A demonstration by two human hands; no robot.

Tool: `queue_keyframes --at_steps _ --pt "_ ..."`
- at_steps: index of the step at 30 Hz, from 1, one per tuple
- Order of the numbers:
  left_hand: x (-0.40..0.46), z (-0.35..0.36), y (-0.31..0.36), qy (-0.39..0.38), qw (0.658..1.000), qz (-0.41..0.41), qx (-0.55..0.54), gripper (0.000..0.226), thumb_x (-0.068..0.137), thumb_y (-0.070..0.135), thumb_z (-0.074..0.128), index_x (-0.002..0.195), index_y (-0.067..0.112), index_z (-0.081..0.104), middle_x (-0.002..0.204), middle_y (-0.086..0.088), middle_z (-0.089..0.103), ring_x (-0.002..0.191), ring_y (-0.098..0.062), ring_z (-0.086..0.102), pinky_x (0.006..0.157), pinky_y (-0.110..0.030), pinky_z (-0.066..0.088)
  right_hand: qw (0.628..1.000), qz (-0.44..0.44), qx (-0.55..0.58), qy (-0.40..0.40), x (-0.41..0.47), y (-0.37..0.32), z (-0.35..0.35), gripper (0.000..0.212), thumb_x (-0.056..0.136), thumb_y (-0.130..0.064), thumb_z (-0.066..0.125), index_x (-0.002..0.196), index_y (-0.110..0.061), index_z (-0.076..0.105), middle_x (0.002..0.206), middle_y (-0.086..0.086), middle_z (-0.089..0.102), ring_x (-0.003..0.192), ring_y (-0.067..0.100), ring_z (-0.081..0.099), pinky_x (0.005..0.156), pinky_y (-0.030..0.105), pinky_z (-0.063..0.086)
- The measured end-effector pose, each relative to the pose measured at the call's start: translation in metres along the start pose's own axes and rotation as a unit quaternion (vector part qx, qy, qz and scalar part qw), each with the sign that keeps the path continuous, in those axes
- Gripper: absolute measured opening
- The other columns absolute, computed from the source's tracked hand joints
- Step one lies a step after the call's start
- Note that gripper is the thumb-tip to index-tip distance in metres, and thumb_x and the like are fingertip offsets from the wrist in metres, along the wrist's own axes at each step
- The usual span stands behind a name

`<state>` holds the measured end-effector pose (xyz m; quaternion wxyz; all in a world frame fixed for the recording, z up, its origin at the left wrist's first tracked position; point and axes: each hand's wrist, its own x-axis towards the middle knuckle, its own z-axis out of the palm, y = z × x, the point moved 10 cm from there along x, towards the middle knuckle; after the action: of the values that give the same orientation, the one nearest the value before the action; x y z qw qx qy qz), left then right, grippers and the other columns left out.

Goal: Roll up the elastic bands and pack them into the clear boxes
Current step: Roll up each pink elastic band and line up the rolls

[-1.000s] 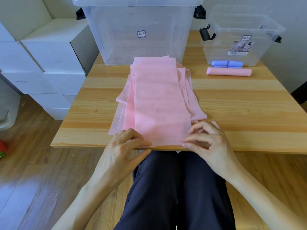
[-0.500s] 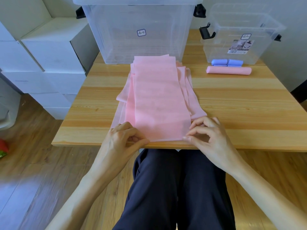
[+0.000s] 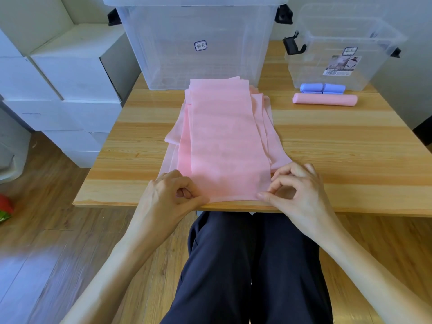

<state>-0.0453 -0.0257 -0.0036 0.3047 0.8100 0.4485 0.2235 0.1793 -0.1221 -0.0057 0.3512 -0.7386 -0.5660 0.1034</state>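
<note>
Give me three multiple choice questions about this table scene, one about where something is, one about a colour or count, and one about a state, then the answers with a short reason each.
1. Where does the rolled pink band lie?
A. Inside the large clear box
B. On the table in front of the small clear box
C. On the floor

2. What colour are the rolls between that band and the small clear box?
A. Blue
B. Green
C. Yellow

3. What are the hands doing with the flat pink band?
A. Resting away from it
B. Lifting it high off the table
C. Pinching its near corners at the table edge

Answers:
1 B: it rests on the wooden table just before the small box.
2 A: the blue rolls sit there.
3 C: the left hand and right hand each curl fingers on a near corner.
</note>
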Motion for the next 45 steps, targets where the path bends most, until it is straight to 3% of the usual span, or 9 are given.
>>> queue_keyframes --at_steps 8,11,14,19,24,30,33,39,45 --pt "0.0 -0.001 0.012 -0.003 0.999 0.038 -0.009 0.013 0.077 0.023 0.082 0.076 0.033 0.075 0.08 0.014 0.061 0.086 -0.003 0.055 0.076 -0.003 0.035 1.0 -0.018 -0.016 0.0 0.001 -0.006 -0.002 0.02 0.068 -0.035 0.085 0.067 -0.024 0.069 0.094 -0.013 0.057 0.099 0.006 0.038 0.091 0.024 0.028" --pt "-0.004 0.001 0.028 0.011 0.988 0.125 0.086 0.018 0.08 0.019 0.081 0.084 0.035 0.077 0.081 0.019 0.055 0.081 -0.003 0.048 0.085 -0.007 0.027 0.993 -0.096 -0.063 0.015 -0.004 -0.027 0.0 0.013 0.073 -0.02 0.085 0.074 -0.022 0.072 0.093 -0.009 0.057 0.097 0.012 0.042 0.09 0.02 0.026" --pt "-0.008 0.006 0.035 0.025 0.972 0.184 0.142 0.017 0.08 0.016 0.081 0.087 0.032 0.079 0.085 0.017 0.055 0.077 -0.008 0.045 0.088 -0.009 0.025 0.975 -0.191 -0.113 0.019 -0.013 -0.047 0.006 0.018 0.078 -0.002 0.077 0.078 -0.019 0.073 0.089 -0.006 0.058 0.091 0.015 0.045 0.082 0.025 0.026" --pt "-0.012 0.01 0.033 0.028 0.974 0.188 0.126 0.015 0.089 0.026 0.063 0.092 0.031 0.078 0.087 0.019 0.059 0.079 -0.007 0.051 0.08 -0.013 0.033 0.972 -0.217 -0.087 0.004 -0.022 -0.047 0.014 0.025 0.081 0.009 0.068 0.084 -0.015 0.072 0.086 -0.008 0.057 0.085 0.014 0.05 0.078 0.028 0.034" --pt "-0.015 0.012 0.033 0.043 0.97 0.194 0.14 0.019 0.086 0.022 0.062 0.095 0.028 0.078 0.087 0.015 0.061 0.078 -0.008 0.055 0.079 -0.017 0.037 0.977 -0.207 -0.052 0.012 -0.026 -0.042 0.012 0.012 0.089 -0.009 0.062 0.092 -0.014 0.073 0.087 -0.009 0.059 0.085 0.011 0.052 0.081 0.025 0.037" --pt "-0.014 0.013 0.029 0.075 0.976 0.173 0.105 0.023 0.086 0.044 0.063 0.087 0.026 0.077 0.085 0.016 0.06 0.078 -0.005 0.054 0.079 -0.022 0.039 0.982 -0.185 -0.036 0.03 -0.023 -0.035 0.011 0.02 0.091 -0.03 0.059 0.089 -0.017 0.074 0.086 -0.012 0.061 0.084 0.009 0.053 0.082 0.023 0.033" --pt "-0.012 0.011 0.024 0.071 0.983 0.155 0.066 0.022 0.087 0.044 0.06 0.087 0.028 0.076 0.085 0.018 0.058 0.08 -0.004 0.055 0.078 -0.024 0.04 0.984 -0.171 -0.027 0.042 -0.021 -0.032 0.009 0.022 0.091 -0.033 0.058 0.084 -0.017 0.071 0.084 -0.012 0.061 0.084 0.009 0.055 0.081 0.027 0.034" --pt "-0.008 0.012 0.026 0.046 0.983 0.161 0.078 0.024 0.089 0.045 0.056 0.086 0.029 0.074 0.084 0.018 0.056 0.079 -0.004 0.053 0.078 -0.025 0.038 0.974 -0.205 -0.081 0.051 -0.02 -0.041 0.007 0.022 0.094 -0.025 0.053 0.084 -0.017 0.07 0.084 -0.009 0.06 0.083 0.01 0.051 0.082 0.022 0.028" --pt "-0.005 0.013 0.018 0.016 0.988 0.135 0.074 0.029 0.087 0.055 0.054 0.079 0.031 0.069 0.08 0.017 0.055 0.078 -0.004 0.055 0.079 -0.026 0.04 0.983 -0.152 -0.101 0.002 -0.016 -0.035 0.011 0.024 0.093 -0.032 0.045 0.079 -0.024 0.063 0.082 -0.015 0.054 0.083 0.015 0.046 0.074 0.027 0.024"
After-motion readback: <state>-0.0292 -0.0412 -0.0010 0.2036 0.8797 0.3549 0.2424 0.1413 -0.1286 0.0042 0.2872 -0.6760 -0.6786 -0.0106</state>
